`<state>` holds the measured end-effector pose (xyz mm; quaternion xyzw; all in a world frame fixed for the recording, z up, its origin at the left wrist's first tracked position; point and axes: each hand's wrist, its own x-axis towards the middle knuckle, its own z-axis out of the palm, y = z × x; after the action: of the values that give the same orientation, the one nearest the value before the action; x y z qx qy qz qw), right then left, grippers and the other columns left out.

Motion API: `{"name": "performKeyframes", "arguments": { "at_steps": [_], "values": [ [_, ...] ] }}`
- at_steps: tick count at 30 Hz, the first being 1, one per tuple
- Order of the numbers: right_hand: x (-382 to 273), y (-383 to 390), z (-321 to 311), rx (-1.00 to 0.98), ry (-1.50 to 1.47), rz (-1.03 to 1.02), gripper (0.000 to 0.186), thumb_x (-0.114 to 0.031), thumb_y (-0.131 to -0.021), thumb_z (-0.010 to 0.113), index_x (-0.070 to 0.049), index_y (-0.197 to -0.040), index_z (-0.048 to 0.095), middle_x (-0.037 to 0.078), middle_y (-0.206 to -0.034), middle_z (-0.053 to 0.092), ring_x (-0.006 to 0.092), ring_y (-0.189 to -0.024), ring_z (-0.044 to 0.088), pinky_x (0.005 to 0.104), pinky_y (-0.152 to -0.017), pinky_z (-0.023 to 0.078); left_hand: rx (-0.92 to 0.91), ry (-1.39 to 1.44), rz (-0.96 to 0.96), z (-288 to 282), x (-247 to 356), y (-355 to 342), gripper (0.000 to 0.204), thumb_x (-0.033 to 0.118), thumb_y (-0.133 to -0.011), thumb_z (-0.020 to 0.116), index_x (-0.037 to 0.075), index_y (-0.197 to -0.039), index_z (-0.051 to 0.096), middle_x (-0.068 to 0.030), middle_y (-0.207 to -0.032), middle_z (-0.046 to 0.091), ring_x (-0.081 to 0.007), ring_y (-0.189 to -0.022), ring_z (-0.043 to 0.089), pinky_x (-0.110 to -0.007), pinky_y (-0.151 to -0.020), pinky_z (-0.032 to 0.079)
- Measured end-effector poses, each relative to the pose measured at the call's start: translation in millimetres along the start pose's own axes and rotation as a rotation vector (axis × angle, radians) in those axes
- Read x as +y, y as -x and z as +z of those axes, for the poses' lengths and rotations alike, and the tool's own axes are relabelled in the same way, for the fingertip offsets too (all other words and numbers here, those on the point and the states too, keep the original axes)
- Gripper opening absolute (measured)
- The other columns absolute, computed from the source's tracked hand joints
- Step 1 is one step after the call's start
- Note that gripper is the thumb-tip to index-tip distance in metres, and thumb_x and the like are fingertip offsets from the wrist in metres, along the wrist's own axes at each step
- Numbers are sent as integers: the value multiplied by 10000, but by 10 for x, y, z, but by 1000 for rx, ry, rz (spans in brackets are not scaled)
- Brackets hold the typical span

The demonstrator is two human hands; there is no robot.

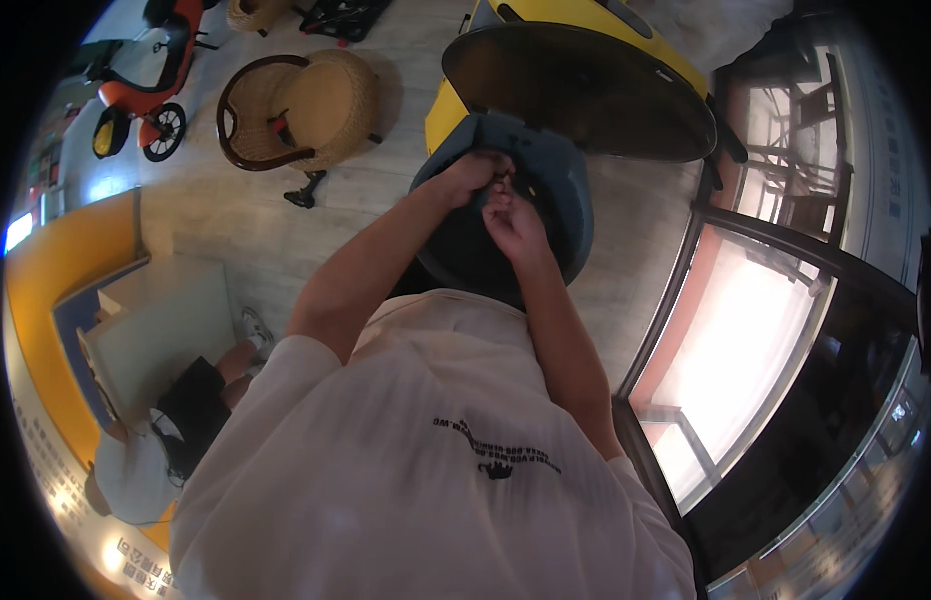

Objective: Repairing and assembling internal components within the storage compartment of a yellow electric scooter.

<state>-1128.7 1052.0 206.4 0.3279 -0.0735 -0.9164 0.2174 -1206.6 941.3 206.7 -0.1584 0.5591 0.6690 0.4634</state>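
My left hand (475, 172) and my right hand (513, 222) meet over the opening of a dark grey-blue tub (575, 205). The fingers of both are closed and nearly touch at the tips. Whatever is between them is too small and dim to make out. The tub has a dark inside and stands against a yellow vehicle-like body (445, 115). Beyond my hands, a large black oval lid or seat (585, 90) is tilted up at the tub's far right.
At the far left stand a wicker chair (330, 110) and an orange scooter (145, 100). A small black object (305, 190) lies on the floor. A person (185, 430) sits beside a white cabinet (165, 330) at left. A dark-framed glass door (735, 350) is on the right.
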Motion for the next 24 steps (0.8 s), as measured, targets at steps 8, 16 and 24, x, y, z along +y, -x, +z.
{"name": "performKeyframes", "arguments": {
  "at_steps": [8,16,24],
  "values": [
    [-15,-59,-119,-73,193,19,103,-163,-923,485,-69,-904,522,14,-734,495,62,-542,407,181,-481,341,30,13,-18,-16,-17,4,174,162,-928,411,56,-878,540,-25,-718,516,-104,-534,441,-228,-507,405],
    [75,-73,4,315,1071,-382,149,-171,-866,577,-27,-835,597,33,-669,575,67,-510,471,205,-459,356,-40,-14,-48,-33,-34,-9,192,183,-934,420,51,-888,551,-42,-782,531,-131,-635,508,-260,-576,437],
    [30,5,90,466,1822,-804,236,-205,-799,620,4,-690,639,119,-591,611,202,-526,607,297,-510,451,58,9,18,20,-117,-108,191,162,-932,442,22,-940,571,-61,-896,564,-151,-843,528,-291,-767,443]
  ]
}}
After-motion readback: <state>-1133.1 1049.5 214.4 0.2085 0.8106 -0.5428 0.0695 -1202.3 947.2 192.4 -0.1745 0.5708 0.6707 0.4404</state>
